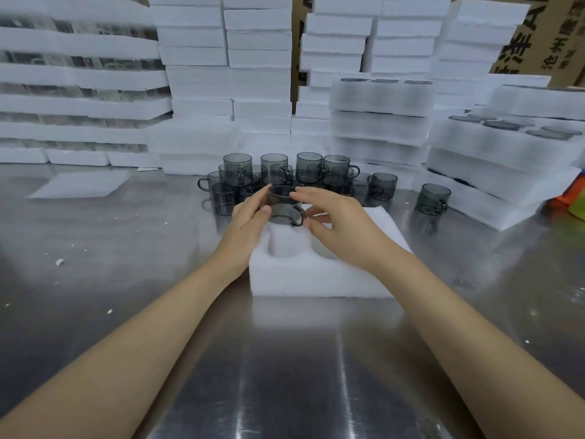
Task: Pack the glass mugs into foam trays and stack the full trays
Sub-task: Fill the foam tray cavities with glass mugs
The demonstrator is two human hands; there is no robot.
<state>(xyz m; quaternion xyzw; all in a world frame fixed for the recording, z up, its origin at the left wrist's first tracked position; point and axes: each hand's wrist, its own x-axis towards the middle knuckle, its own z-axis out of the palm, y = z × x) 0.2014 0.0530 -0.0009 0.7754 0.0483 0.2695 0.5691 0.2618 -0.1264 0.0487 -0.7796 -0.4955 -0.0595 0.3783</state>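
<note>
The left hand (251, 218) and right hand (337, 224) both clasp a smoky glass mug (282, 206) at the far-left pocket of the foam tray (316, 275), apparently mid-seating, so the next move likely calls for pressing it squarely down.

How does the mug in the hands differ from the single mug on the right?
The held mug is gripped by the left hand and right hand; the single mug is untouched. The held mug is over the foam tray; the single mug stands on the table. Both are upright grey glass.
</note>
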